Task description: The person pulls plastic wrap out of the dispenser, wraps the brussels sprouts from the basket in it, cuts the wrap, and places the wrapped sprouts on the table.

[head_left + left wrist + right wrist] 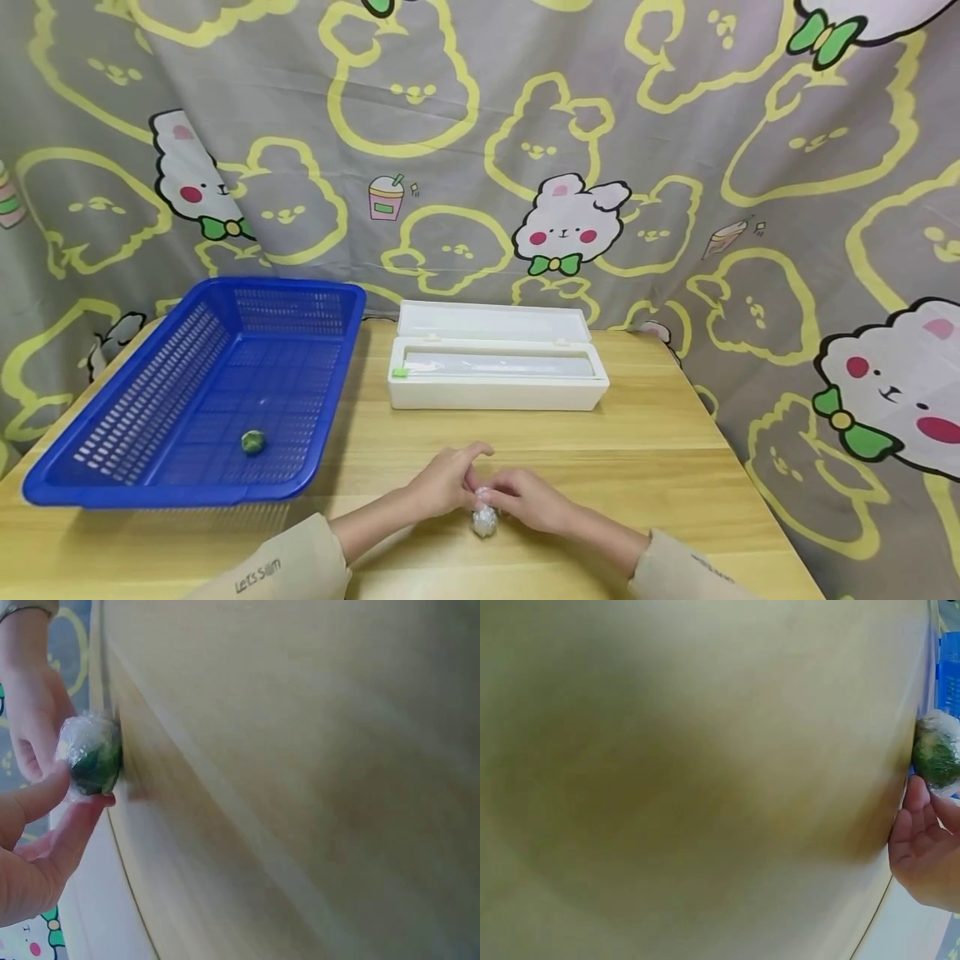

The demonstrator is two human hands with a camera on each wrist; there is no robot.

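Observation:
A small round green vegetable wrapped in clear cling film (pixel 484 522) rests on the wooden table, close in front of me. In the left wrist view, the thumb and a finger of my left hand (pixel 45 840) pinch the wrapped vegetable (pixel 94 761), whose green shows through the crinkled film. From the other side my right hand (pixel 536 500) pinches it at the film. In the right wrist view, the curled fingers and thumb of the right hand (pixel 926 851) meet at its end, with the vegetable (pixel 936 754) partly cut off by the frame edge.
To the left stands a blue perforated basket (pixel 341 367) with one round green item (pixel 252 442) inside. Behind my hands, a white cling film dispenser (pixel 498 395) has its lid (pixel 495 322) raised. A patterned curtain (pixel 450 83) hangs behind the wooden table (pixel 660 467).

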